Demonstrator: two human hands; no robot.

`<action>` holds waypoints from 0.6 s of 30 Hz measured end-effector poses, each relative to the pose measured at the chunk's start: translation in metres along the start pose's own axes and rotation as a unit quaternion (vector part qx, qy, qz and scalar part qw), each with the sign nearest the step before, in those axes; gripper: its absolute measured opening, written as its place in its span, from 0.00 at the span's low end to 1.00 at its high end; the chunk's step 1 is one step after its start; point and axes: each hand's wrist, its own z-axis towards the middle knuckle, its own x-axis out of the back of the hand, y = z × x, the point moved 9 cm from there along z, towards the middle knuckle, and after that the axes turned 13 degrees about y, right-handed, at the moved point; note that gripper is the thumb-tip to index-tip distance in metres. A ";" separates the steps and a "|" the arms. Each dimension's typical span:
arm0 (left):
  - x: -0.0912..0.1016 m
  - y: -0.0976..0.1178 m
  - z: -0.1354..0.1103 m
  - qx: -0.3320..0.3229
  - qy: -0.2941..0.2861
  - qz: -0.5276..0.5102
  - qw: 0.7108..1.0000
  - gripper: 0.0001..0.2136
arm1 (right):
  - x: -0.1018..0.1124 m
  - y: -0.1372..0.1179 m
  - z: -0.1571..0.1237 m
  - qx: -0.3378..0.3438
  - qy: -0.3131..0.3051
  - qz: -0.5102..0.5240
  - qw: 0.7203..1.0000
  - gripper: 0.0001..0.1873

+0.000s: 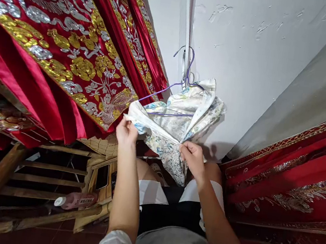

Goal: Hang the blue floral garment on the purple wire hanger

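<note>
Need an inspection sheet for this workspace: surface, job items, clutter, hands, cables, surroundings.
Surface: slatted bamboo frame, person's left.
Job's things: floral shirt on purple hanger, bar partly bare.
Clutter: phone and capped bottle on its side, both at the bamboo frame.
Hands: left hand pinches a shirt edge; right hand pinches the shirt front.
Cables: none identifiable; pale strip runs down the wall, nature unclear.
Surroundings: red decorated cloths on both sides.

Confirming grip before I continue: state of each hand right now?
Left hand: closed, pinching the floral shirt by an edge.
Right hand: closed, pinching the same shirt at its front opening.
</note>
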 end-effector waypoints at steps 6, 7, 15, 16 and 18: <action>0.051 -0.071 -0.055 -0.032 0.004 0.062 0.998 0.13 | 0.026 0.033 -0.013 -0.061 0.043 0.030 0.997 0.17; 0.058 -0.075 -0.063 -0.047 0.009 0.071 0.996 0.15 | 0.029 0.035 -0.014 -0.067 0.015 0.014 0.998 0.16; 0.012 -0.074 -0.152 -0.044 -0.216 0.103 0.970 0.17 | 0.039 0.042 -0.005 -0.048 -0.028 -0.074 0.996 0.26; 0.001 -0.075 -0.171 -0.048 -0.273 0.133 0.952 0.16 | 0.040 0.039 0.000 -0.032 -0.003 -0.060 0.998 0.29; -0.017 -0.079 -0.210 -0.081 -0.389 0.231 0.888 0.14 | 0.044 0.032 0.008 0.005 0.043 -0.061 0.997 0.33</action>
